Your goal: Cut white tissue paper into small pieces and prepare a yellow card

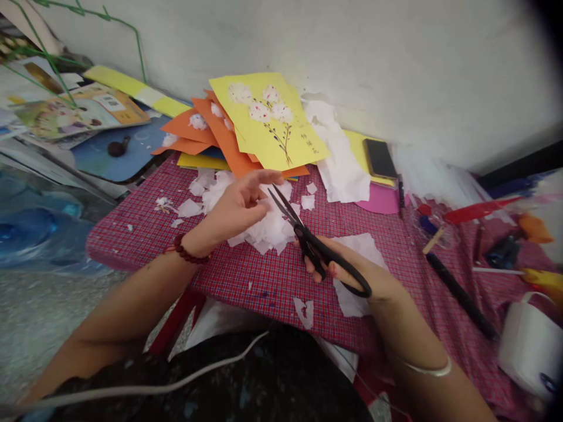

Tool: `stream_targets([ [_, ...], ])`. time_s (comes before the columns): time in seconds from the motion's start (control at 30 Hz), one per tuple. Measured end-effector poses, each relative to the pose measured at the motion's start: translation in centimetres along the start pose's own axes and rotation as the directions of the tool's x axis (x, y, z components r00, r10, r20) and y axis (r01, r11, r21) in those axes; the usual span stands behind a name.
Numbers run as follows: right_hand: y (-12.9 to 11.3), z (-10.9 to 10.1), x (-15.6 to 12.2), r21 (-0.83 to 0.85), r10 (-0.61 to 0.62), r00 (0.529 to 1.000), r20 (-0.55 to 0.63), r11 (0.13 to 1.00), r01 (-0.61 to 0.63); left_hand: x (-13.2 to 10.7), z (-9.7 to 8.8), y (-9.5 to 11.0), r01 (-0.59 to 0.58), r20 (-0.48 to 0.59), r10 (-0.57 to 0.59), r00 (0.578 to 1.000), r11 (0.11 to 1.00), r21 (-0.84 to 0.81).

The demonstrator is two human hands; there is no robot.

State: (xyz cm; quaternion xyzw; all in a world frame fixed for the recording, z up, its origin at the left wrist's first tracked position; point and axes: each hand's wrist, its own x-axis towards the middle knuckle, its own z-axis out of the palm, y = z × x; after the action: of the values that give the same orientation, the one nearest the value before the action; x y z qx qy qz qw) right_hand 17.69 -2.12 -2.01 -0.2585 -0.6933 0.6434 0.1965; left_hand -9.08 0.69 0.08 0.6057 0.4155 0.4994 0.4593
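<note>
Nearest me, a torn scrap (304,316) is lying by the edge of the checked tablecloth (132,228); just beyond, a white sheet (352,302) is spreading out, my right hand (363,261) blocking its middle from view. Over to the right, a white container (530,346) is standing near a long black rod (460,296). Farther back, a phone (380,158) is resting on yellow paper, and a yellow card (281,123) with white blossoms is lying across orange sheets (215,126), before the wall (352,47).

Now, hands! My right is gripping the black scissors (299,230) by the handles, blades parting narrowly. My left hand (237,208) is hovering, thumb and forefinger standing apart; whether it's touching a blade, I can't tell.

The scissor tips are pointing away from me, just beside my left fingertips, while the white paper pile (268,225) is sitting beneath and beyond that hand.
</note>
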Motion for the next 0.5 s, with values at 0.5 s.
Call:
stream_targets([
  [0.5, -4.3, -5.6, -4.9, 0.127, -0.147, 0.649, -0.747, 0.926, 0.357, -0.6, -1.9, -1.0, -0.123, -0.111, 0.245, 0.963, 0.768, 0.628],
])
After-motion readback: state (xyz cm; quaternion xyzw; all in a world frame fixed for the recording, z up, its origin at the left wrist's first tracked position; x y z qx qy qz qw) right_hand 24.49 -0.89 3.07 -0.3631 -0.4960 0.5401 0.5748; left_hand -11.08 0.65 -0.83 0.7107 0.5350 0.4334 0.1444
